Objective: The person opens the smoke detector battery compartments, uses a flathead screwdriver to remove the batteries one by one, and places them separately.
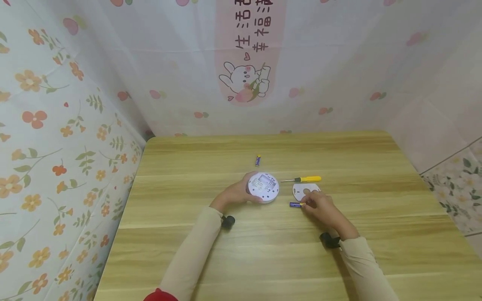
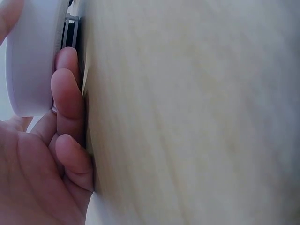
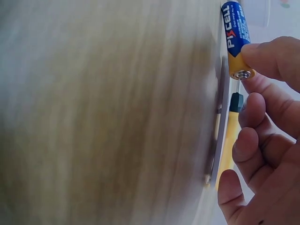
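My left hand (image 1: 238, 192) grips a round white device (image 1: 263, 188) by its left side, with its battery compartment facing up. In the left wrist view the thumb and fingers curl about the white device (image 2: 33, 56), low over the wood. Between thumb and forefinger, my right hand (image 1: 319, 206) pinches a blue and yellow battery (image 3: 237, 40) by its yellow end. The right hand is over a white mounting plate (image 1: 299, 191), partly hiding it. Behind that plate lies a yellow screwdriver (image 1: 309, 179), its shaft toward the device.
A second blue battery (image 1: 257, 160) lies on the wooden table (image 1: 180, 167) behind the device. Patterned cloth (image 1: 180, 83) hangs along the table's back edge, and floral cloth (image 1: 56, 167) lines the left side.
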`<action>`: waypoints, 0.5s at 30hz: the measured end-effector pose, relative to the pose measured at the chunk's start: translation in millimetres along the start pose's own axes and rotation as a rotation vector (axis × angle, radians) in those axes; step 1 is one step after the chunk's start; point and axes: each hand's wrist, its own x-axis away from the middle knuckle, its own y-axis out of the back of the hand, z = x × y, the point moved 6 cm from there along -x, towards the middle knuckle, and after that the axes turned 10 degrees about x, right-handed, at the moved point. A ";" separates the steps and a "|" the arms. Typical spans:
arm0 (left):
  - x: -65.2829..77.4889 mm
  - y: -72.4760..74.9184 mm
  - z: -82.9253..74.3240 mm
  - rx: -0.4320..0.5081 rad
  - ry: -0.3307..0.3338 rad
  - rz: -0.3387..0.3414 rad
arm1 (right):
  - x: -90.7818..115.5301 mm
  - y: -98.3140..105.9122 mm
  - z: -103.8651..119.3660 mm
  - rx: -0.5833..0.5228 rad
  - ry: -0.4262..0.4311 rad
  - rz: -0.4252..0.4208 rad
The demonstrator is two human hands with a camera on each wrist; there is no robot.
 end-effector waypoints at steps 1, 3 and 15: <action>0.4 0.1 -0.2 0.000 0.002 0.000 | 0.5 0.5 0.6 0.002 0.008 -0.004; 1.2 0.4 -0.7 0.002 0.007 0.000 | 0.8 1.0 1.1 0.005 0.019 -0.013; 1.9 0.6 -1.4 0.010 -0.012 0.008 | -1.5 -2.4 -1.3 0.009 0.028 -0.009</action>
